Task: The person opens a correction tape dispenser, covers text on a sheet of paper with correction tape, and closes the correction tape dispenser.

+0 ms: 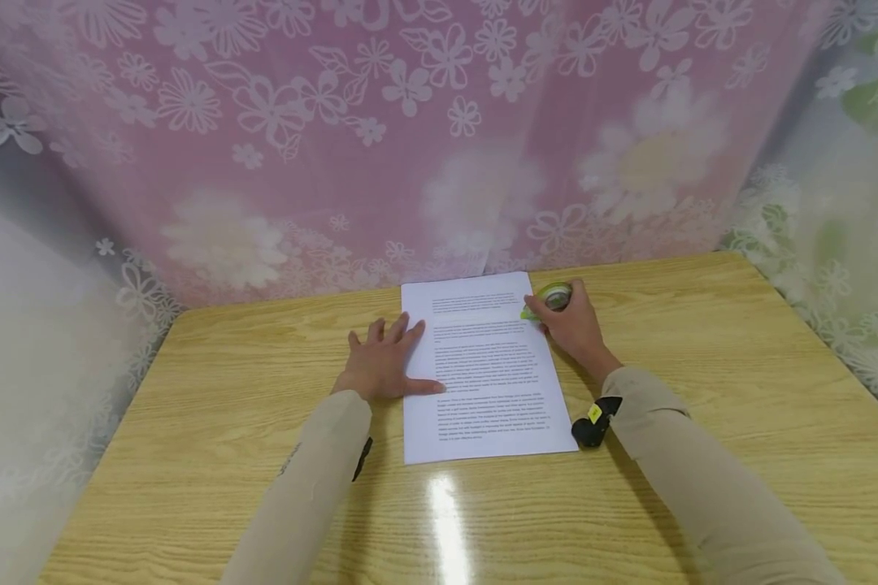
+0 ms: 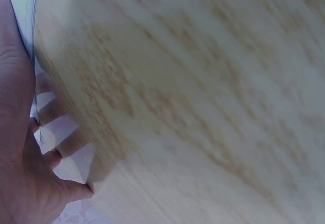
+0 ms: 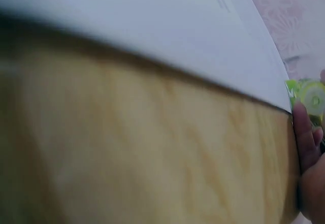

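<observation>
A stack of printed paper point(image 1: 483, 382) lies on the table, its text facing the person. My left hand point(image 1: 384, 361) is spread at its left edge, thumb and a fingertip on the sheet; in the left wrist view the left hand point(image 2: 25, 158) shows extended fingers. At the paper's upper right edge my right hand point(image 1: 574, 325) grips a green, rounded tape dispenser point(image 1: 554, 297), its tip over the sheet's edge. The right wrist view shows the dispenser point(image 3: 311, 98) partly hidden by the right hand point(image 3: 312, 168).
The wooden table point(image 1: 227, 431) reaches back to a pink flowered curtain point(image 1: 380, 162). Pale patterned curtains hang at both sides. A black device with a yellow label point(image 1: 595, 413) sits at the right wrist.
</observation>
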{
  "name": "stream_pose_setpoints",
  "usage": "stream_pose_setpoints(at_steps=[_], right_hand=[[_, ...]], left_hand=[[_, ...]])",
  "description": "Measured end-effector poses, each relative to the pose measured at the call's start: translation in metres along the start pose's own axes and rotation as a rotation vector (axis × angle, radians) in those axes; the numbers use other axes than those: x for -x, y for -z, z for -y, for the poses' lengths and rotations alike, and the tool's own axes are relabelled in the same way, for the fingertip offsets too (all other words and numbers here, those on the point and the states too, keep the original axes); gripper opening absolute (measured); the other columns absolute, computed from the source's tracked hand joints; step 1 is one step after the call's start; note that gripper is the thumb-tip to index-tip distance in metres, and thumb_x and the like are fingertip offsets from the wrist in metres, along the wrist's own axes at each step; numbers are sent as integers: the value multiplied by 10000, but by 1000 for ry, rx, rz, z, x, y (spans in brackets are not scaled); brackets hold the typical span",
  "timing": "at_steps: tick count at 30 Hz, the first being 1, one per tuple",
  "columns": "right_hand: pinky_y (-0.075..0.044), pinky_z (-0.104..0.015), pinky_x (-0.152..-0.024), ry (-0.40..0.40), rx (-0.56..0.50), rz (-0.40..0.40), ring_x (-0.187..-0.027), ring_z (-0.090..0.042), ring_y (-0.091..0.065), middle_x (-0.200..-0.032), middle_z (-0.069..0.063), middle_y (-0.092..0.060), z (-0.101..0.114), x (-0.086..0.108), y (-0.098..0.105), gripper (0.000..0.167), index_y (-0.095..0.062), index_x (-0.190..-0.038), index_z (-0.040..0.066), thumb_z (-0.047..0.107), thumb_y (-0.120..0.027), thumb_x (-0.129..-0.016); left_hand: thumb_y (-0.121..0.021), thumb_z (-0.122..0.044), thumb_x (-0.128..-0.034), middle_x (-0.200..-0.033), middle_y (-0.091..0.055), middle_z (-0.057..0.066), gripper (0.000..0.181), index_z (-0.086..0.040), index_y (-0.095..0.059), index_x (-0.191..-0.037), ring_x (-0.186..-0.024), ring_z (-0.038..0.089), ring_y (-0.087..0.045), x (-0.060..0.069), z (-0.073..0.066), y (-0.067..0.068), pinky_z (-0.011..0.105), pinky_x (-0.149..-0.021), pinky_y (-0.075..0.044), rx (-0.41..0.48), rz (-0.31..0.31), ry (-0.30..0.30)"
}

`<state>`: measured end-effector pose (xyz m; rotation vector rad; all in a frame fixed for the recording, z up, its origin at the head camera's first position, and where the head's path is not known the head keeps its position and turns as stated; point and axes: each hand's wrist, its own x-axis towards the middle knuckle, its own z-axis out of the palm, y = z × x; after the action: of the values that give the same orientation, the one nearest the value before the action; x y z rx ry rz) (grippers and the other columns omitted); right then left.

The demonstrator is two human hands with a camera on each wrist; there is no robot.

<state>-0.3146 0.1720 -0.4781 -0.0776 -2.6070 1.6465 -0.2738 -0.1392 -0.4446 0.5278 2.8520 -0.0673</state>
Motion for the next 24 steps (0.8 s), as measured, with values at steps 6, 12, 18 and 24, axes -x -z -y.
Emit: stream_pose_setpoints(at_steps=[6,12,18,24], right_hand=[[-508,-264,-650,51,37,-6,-769,-260,-619,-1049,-194,-539,9,3,1,672,-291,-1279,4,427,-644,-893],[-506,-232,-617,61,25,-15,-677,-213,-636,-1021,-196,-547,9,3,3,666,-288,-1275,-2,415,-644,-895],[-537,-233,-637,17,-153,4,-673,-153,-640,-1057,-195,-526,0,3,6,681,-286,-1293,-5,431,-632,-900],[-552,-264,-644,-85,-291,-21,-639,-121,-634,-1110,-163,-487,-1,2,11,788,-268,-1365,6,502,-630,-871]], left_hand=[[-452,-886,-679,-1596,-74,39,1110,-283,-116,-1549,-1407,395,-129,0,1,0,722,-990,-170,6,-13,0],[-468,-877,-682,-1594,-90,44,1105,-277,-136,-1549,-1405,396,-138,2,1,1,723,-988,-170,13,-27,2],[-470,-878,-678,-1593,-94,46,1107,-278,-141,-1548,-1405,401,-136,3,0,-1,726,-985,-170,16,-23,2],[-457,-889,-671,-1595,-85,41,1117,-284,-125,-1549,-1404,397,-135,1,-1,-5,729,-982,-171,15,-19,2]])
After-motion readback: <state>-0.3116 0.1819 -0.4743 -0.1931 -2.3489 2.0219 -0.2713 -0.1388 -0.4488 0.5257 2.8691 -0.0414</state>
